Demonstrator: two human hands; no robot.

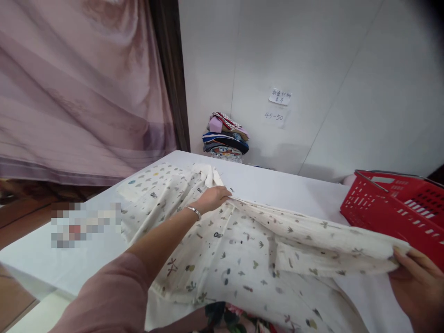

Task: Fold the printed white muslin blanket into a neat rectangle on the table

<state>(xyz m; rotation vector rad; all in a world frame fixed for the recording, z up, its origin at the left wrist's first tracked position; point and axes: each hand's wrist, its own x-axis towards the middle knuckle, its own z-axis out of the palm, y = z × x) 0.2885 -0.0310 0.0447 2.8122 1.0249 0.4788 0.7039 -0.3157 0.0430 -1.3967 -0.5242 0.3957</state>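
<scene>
A white cotton garment (239, 259) printed with small plants and figures lies spread over the table and hangs toward my body. My left hand (217, 198), with a bracelet at the wrist, is closed on its upper edge near the middle. At the far right, my right hand (418, 273) pinches the end of a long section that looks like a sleeve. That section is stretched between both hands, raised off the tabletop at the right. To the left, cloth printed with grey hearts (156, 175) lies against the garment; I cannot tell whether they are joined.
A red plastic basket (381, 203) with a metal handle stands at the right edge of the white table (298, 189). Folded fabrics (225, 138) are stacked behind the table, by the wall. A pink curtain (86, 92) hangs at the left. Handwritten paper signs (280, 97) are on the wall.
</scene>
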